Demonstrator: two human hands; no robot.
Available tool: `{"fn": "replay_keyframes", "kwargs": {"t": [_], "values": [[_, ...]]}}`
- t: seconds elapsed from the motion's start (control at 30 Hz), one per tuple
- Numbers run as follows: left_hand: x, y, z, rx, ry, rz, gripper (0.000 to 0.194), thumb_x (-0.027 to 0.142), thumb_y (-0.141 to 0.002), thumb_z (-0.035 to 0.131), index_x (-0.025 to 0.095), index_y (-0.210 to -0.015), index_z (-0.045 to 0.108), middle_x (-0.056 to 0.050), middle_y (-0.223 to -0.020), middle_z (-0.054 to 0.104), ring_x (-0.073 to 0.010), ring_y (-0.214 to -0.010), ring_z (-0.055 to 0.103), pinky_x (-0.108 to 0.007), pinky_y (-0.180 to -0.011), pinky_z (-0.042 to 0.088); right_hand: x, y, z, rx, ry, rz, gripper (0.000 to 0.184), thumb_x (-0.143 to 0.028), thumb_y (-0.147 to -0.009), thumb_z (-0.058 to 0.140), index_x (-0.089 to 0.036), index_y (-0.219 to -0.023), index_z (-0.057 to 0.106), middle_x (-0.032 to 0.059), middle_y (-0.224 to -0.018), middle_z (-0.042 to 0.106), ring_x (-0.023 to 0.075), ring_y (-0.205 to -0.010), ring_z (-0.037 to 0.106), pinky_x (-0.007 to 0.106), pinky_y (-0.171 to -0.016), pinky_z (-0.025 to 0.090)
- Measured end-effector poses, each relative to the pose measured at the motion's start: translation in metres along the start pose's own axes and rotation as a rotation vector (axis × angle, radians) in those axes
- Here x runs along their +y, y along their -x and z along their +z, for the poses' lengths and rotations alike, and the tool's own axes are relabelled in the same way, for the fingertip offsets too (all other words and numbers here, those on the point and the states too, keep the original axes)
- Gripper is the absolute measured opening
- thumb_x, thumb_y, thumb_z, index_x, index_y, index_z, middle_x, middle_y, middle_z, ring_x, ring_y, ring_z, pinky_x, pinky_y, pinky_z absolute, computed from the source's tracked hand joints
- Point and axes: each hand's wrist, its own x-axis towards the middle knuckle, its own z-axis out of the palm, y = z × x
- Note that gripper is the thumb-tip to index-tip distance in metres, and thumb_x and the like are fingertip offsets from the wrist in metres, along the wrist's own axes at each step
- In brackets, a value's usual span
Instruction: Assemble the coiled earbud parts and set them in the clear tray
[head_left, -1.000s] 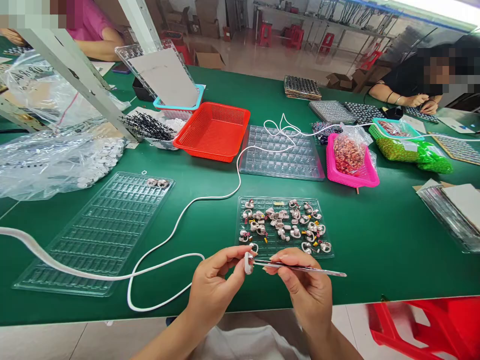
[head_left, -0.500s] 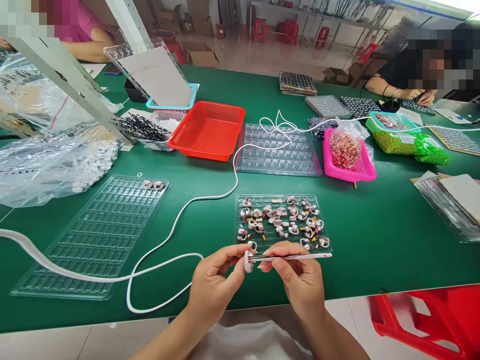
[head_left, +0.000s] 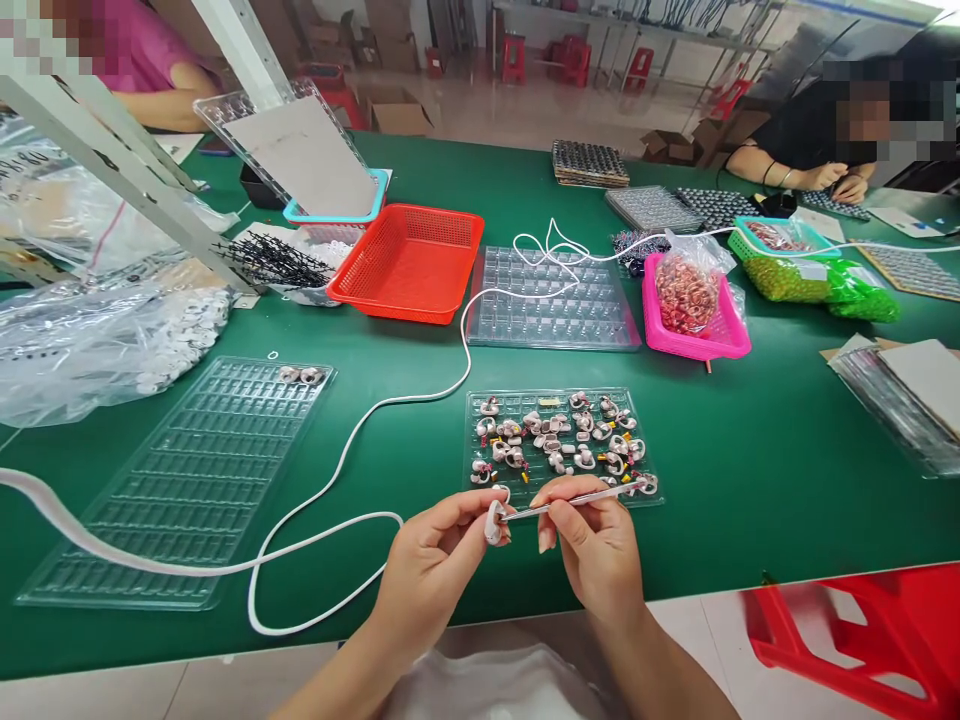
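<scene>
Left hand point(head_left: 431, 565) pinches small white piece point(head_left: 492, 522) near table edge; right hand point(head_left: 600, 550) grips tweezers point(head_left: 526, 512), tips at piece, contact unclear. Parts tray point(head_left: 511, 402) beyond, near side partly hidden by hands. Green tabletop point(head_left: 742, 470) stretches right to stacked sheets point(head_left: 885, 410). Far-left bag point(head_left: 45, 195): handwriting cut off, illegible.

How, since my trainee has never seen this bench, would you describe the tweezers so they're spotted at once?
On the green table, find the clear tray scattered with small pale parts. Just in front of it, the right hand holds the tweezers, tips at the pale piece in the left hand. They are the long, slim, shiny tool, unlike the small rounded parts behind.
</scene>
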Motion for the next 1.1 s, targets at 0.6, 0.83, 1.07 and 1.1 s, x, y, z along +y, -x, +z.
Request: {"fn": "replay_keyframes", "kwargs": {"t": [0.6,0.83,1.07,1.1], "values": [[-0.008,-0.007,0.004,0.027,0.323,-0.143,0.023,0.036,-0.08,0.08,0.018,-0.093,0.076,-0.004,-0.087,0.07,-0.017,-0.074,0.068,-0.025,-0.073,0.052,-0.002,0.006,0.007,-0.051,0.215,-0.258,0.017,-0.015,-0.094,0.063,-0.026,-0.104,0.07,0.0046,-0.098,0.069,0.0135,-0.067,0.067,0.028,-0.058,0.059],[-0.01,-0.007,0.002,0.034,0.334,-0.126,0.02,0.033,-0.078,0.08,0.018,-0.091,0.078,-0.004,-0.082,0.071,-0.0168,-0.072,0.064,-0.025,-0.072,0.051,-0.003,0.008,0.006,-0.123,0.293,-0.245,0.026,-0.013,-0.095,0.061,-0.031,-0.111,0.069,0.0047,-0.101,0.069,0.0195,-0.085,0.067,0.032,-0.068,0.057],[-0.006,-0.006,0.0,0.037,0.337,-0.11,0.018,0.033,-0.079,0.08,0.018,-0.089,0.078,-0.003,-0.08,0.071,-0.0145,-0.069,0.065,-0.022,-0.069,0.05,-0.02,0.013,0.002,-0.11,0.299,-0.274,0.028,-0.026,-0.105,0.04,-0.026,-0.107,0.067,0.0069,-0.096,0.066,0.0223,-0.093,0.061,0.038,-0.083,0.049],[-0.006,-0.006,0.001,0.044,0.342,-0.111,0.018,0.033,-0.079,0.081,0.018,-0.089,0.079,-0.003,-0.08,0.072,-0.0144,-0.069,0.065,-0.022,-0.069,0.051,-0.019,0.013,0.001,-0.112,0.347,-0.237,0.028,-0.024,-0.105,0.039,-0.026,-0.107,0.067,0.0064,-0.096,0.065,0.021,-0.091,0.06,0.036,-0.08,0.049]]}}
